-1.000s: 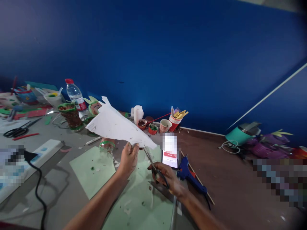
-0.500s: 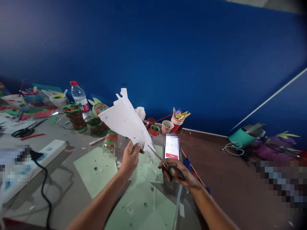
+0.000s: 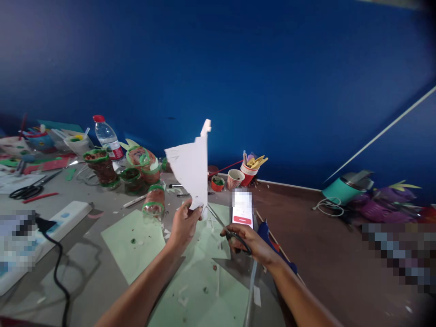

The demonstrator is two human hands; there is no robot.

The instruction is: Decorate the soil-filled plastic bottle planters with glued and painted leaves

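Note:
My left hand (image 3: 185,222) pinches the lower end of a white sheet of paper (image 3: 190,170), which stands upright above the fist with a ragged, cut edge. In my right hand (image 3: 243,243) is a pair of scissors (image 3: 218,217), fingers through the dark handles. The blade tips meet the paper's lower right edge, close to my left fingertips. Beneath both hands lie light green sheets (image 3: 200,290) strewn with small paper scraps. A phone (image 3: 242,211) with a lit screen is just behind my right hand.
At left stand a water bottle (image 3: 107,138), brown-and-green decorated jars (image 3: 153,204) and a power strip (image 3: 64,222) with a black cable. Other scissors (image 3: 30,190) lie far left. Paper cups (image 3: 235,178) stand ahead; a blue glue gun (image 3: 267,236) lies right. Farther right is a teal container (image 3: 344,187).
The white paper has turned more upright and narrower to my view, its top swinging right. The scissors have moved left to the paper, and their blades look more closed.

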